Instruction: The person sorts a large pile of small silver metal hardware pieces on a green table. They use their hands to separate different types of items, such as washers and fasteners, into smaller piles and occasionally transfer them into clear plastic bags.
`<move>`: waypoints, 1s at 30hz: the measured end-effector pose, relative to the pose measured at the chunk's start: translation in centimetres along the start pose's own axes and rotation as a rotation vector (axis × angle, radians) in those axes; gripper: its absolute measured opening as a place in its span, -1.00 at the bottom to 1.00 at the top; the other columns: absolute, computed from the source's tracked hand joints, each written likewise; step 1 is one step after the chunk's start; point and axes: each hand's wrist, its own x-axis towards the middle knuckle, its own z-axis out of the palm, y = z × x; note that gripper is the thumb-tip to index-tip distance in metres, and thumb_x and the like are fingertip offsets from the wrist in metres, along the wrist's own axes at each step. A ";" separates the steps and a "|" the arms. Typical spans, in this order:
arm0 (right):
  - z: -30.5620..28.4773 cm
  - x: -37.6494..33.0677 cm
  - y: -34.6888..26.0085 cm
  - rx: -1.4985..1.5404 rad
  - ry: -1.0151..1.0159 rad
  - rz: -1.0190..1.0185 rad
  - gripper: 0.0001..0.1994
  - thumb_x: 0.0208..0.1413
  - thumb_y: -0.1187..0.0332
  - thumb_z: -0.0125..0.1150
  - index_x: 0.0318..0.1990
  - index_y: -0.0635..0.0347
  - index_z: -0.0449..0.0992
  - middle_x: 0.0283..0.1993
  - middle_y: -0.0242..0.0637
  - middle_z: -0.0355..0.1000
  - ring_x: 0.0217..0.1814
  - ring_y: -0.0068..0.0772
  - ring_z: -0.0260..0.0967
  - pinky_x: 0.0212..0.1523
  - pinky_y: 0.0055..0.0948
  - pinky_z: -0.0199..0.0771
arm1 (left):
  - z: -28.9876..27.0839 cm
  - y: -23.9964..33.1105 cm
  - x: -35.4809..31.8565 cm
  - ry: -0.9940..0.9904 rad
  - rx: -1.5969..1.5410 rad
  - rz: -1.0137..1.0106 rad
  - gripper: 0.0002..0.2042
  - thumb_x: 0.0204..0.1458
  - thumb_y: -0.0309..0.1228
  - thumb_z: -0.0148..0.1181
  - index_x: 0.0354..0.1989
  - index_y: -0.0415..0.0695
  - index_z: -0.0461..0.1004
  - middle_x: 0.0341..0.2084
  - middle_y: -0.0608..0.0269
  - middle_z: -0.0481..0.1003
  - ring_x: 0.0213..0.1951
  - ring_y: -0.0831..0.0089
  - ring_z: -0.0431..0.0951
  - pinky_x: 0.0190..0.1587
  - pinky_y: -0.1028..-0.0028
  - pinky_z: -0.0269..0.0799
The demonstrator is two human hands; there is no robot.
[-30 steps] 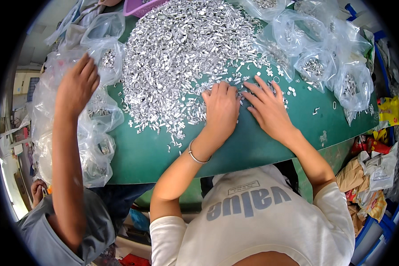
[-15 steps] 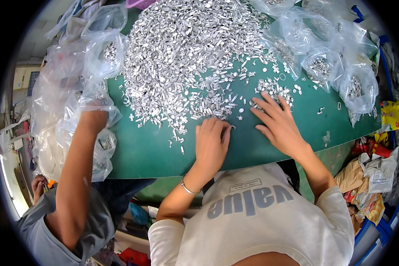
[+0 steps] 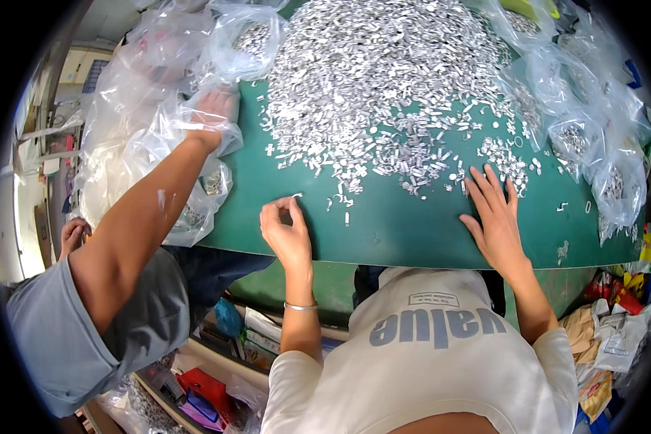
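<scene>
My left hand, with a bangle at the wrist, hovers over the table's near edge. Its thumb and forefinger pinch a small curved silver metal piece. Fingers spread, my right hand lies on the green tabletop. Its fingertips reach the edge of a small group of silver pieces. Beyond both hands rises a large heap of small silver metal charms. A few loose pieces, including a short bar, lie between my left hand and the heap.
At left, a co-worker's hand is inside or behind a clear plastic bag. More clear bags with silver pieces line the right side. The green table ends just before my body. Packets lie below at right.
My left hand has moved left, away from the heap, with the curved piece now plainly in its pinch. My right hand stays by the small group. The co-worker's arm reaches farther out; the view has shifted.
</scene>
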 end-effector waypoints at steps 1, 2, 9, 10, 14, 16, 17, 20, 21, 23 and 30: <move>-0.2 0.0 -0.4 0.019 -0.003 -0.007 -0.48 0.06 0.36 0.25 0.20 0.25 0.32 0.38 -0.17 0.11 0.49 -0.07 -0.09 0.38 0.13 -0.19 | -0.1 -0.9 0.1 0.017 0.048 0.002 -0.94 0.00 -0.54 0.22 -0.40 -0.24 0.47 -0.43 0.15 0.46 -0.30 0.21 0.46 -0.17 0.25 0.32; -0.4 0.1 -0.6 0.034 -0.004 -0.012 -0.48 0.06 0.37 0.25 0.20 0.25 0.32 0.38 -0.17 0.11 0.49 -0.07 -0.09 0.38 0.13 -0.19 | -0.1 -1.3 0.1 0.032 0.092 0.005 -0.93 0.01 -0.52 0.22 -0.38 -0.23 0.47 -0.41 0.15 0.46 -0.27 0.20 0.46 -0.14 0.24 0.31; 0.8 5.0 -1.2 -0.018 0.144 -0.080 -0.44 0.09 0.33 0.23 0.26 0.20 0.26 0.39 -0.17 0.10 0.49 -0.06 -0.08 0.38 0.05 -0.13 | 0.3 2.6 -1.6 -0.023 0.013 0.231 -0.71 -0.02 -0.63 0.19 -0.07 -0.23 0.46 -0.13 0.00 0.38 -0.04 0.08 0.40 0.05 0.26 0.28; 1.1 5.7 -1.6 -0.017 0.139 -0.133 -0.44 0.09 0.32 0.23 0.26 0.19 0.26 0.40 -0.17 0.09 0.49 -0.06 -0.09 0.38 0.06 -0.13 | 0.3 3.3 -1.5 -0.108 -0.035 0.303 -0.70 -0.02 -0.64 0.19 -0.06 -0.23 0.45 -0.13 0.01 0.38 -0.05 0.08 0.40 0.05 0.25 0.28; 1.8 4.6 -3.3 0.049 -0.095 -0.190 -0.42 0.08 0.23 0.25 0.27 0.09 0.27 0.43 -0.21 0.04 0.50 -0.07 -0.13 0.39 0.09 -0.12 | 0.8 4.5 -3.1 -0.251 -0.100 0.261 -0.71 -0.02 -0.62 0.19 -0.07 -0.25 0.46 -0.12 0.06 0.37 -0.10 0.13 0.37 -0.04 0.28 0.25; 1.1 3.2 -3.3 0.045 -0.181 -0.222 -0.42 0.04 0.23 0.28 0.25 0.08 0.30 0.42 -0.22 0.06 0.50 -0.10 -0.12 0.39 0.10 -0.13 | 1.1 4.2 -3.5 -0.250 -0.103 0.238 -0.71 -0.02 -0.66 0.17 -0.08 -0.28 0.46 -0.13 0.05 0.36 -0.11 0.13 0.37 -0.04 0.27 0.26; 0.7 2.5 -2.7 0.052 -0.215 -0.243 -0.42 0.03 0.24 0.29 0.24 0.08 0.32 0.41 -0.22 0.06 0.50 -0.10 -0.12 0.39 0.10 -0.14 | 1.2 4.1 -3.5 -0.231 -0.158 0.239 -0.71 -0.02 -0.71 0.13 -0.08 -0.29 0.45 -0.13 0.02 0.36 -0.12 0.11 0.38 -0.03 0.25 0.29; -0.2 1.7 -1.2 0.023 -0.140 -0.209 -0.54 0.01 0.32 0.30 0.11 0.12 0.42 0.34 -0.20 0.16 0.47 -0.09 -0.05 0.38 0.11 -0.12 | 1.9 4.8 -3.4 -0.336 -0.277 0.244 -0.70 -0.02 -0.73 0.10 -0.07 -0.29 0.45 -0.13 0.01 0.36 -0.10 0.08 0.39 -0.01 0.26 0.31; 0.0 1.6 -0.2 -0.012 -0.072 -0.190 -0.57 0.01 0.34 0.30 0.09 0.13 0.44 0.32 -0.20 0.19 0.46 -0.09 -0.03 0.37 0.10 -0.11 | 2.4 5.5 -3.4 -0.338 -0.322 0.266 -0.70 -0.01 -0.75 0.09 -0.08 -0.27 0.46 -0.13 0.04 0.41 -0.12 0.08 0.47 -0.09 0.30 0.40; 0.2 1.6 0.7 -0.020 0.113 -0.123 -0.65 0.00 0.40 0.30 -0.01 0.17 0.48 0.26 -0.18 0.25 0.44 -0.06 0.01 0.34 0.08 -0.07 | 3.3 6.6 -3.3 -0.421 -0.456 0.265 -0.69 -0.01 -0.75 0.09 -0.06 -0.26 0.46 -0.09 0.03 0.41 -0.07 0.08 0.45 -0.06 0.31 0.39; 0.9 3.7 -2.7 -0.014 0.031 -0.210 -0.53 0.06 0.33 0.25 0.15 0.15 0.37 0.28 -0.23 0.23 0.45 -0.05 -0.01 0.34 0.11 -0.08 | 4.7 9.5 -2.7 -0.563 -0.058 0.799 -0.68 0.01 -0.60 0.15 -0.01 -0.19 0.46 0.16 0.11 0.32 0.20 0.14 0.27 0.16 0.13 0.13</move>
